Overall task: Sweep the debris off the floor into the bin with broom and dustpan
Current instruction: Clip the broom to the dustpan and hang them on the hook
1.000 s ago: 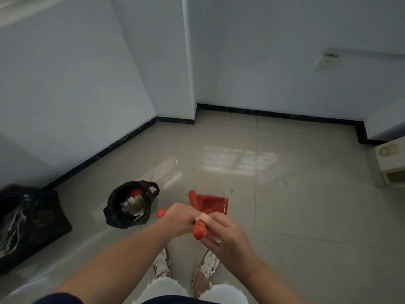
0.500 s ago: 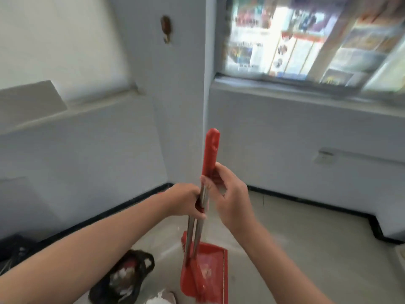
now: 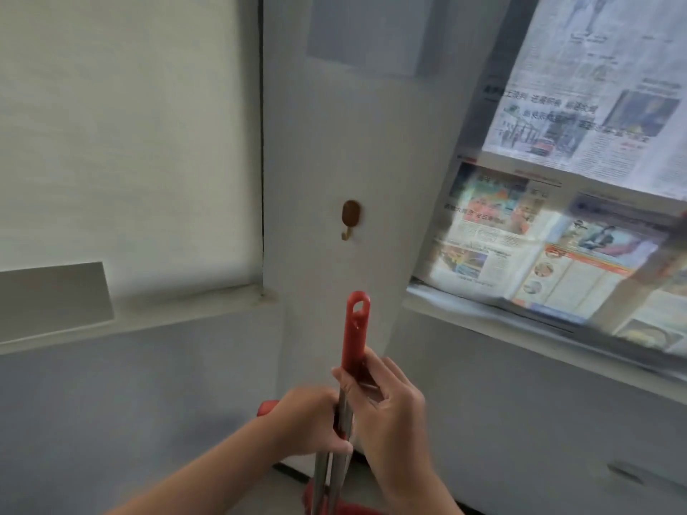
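Hands, two of them, meet low in the middle of your view around two metal shafts (image 3: 328, 481) that run side by side and close together. You can count two red handle ends. One is a tall red handle (image 3: 356, 328) with a hang hole at its top, and it stands upright above your fingers. The other is a second red tip (image 3: 268, 407) that peeks out just behind your left wrist. You cannot tell which one belongs to the broom and which to the dustpan. A strip of red plastic (image 3: 344, 510) shows at the bottom edge where the shafts end, above a thin patch of floor (image 3: 290, 488).

Your left hand (image 3: 310, 425) is curled tight round the shafts from the left, with the thumb pressed across them. Your right hand (image 3: 386, 414) sits just above and to the right. Its fingers are bent round the base of the tall red handle, and its thumb tip lies against the metal.

One brown hook (image 3: 350, 219) sits on the wall (image 3: 319, 150) above the handle's hole, apart from it. On the right, several newspaper sheets (image 3: 557, 224) cover a window. A pale blind (image 3: 122, 135) fills the left.
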Available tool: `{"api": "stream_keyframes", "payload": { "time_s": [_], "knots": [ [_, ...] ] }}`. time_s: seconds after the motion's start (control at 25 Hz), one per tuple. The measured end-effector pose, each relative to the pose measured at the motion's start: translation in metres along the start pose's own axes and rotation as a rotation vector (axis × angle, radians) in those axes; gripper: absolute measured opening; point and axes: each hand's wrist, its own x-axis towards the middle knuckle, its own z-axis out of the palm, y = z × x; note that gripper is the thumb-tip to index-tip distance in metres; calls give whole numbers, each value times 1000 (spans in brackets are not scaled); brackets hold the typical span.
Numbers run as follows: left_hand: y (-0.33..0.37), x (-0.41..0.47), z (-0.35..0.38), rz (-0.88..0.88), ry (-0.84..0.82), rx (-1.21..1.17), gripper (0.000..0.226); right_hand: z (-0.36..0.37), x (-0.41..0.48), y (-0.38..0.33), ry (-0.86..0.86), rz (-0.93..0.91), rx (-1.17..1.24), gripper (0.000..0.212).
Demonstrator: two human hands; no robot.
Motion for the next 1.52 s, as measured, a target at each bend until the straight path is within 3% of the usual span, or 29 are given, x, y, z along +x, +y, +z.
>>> {"api": "stream_keyframes", "payload": {
  "time_s": [0.24,0.36,0.56,0.8,0.96,1.08,1.32,1.52],
  "knots": [
    [-41,87,-31,-87,35,-110,27,44,98,50,8,105,9,22],
    [-55,124,-40,-163,-68,-176,17,60,136,78,-40,169,-20,25],
    [-75,172,-42,-264,-171,-235,28,80,180,120,-100,277,-1,26],
    [-111,198,-19,-286,-226,-207,13,99,189,139,-161,288,-36,28],
    [-118,208,-20,-316,-259,-252,14,100,195,145,-171,315,-54,23],
    [-123,211,-19,-336,-286,-151,19,106,195,149,-165,341,-77,22],
    [-121,206,-17,-415,-95,212,24,115,202,154,-173,361,-155,27],
    [-146,197,-4,-421,6,185,54,118,206,152,-212,382,-191,33]
  ]
}}
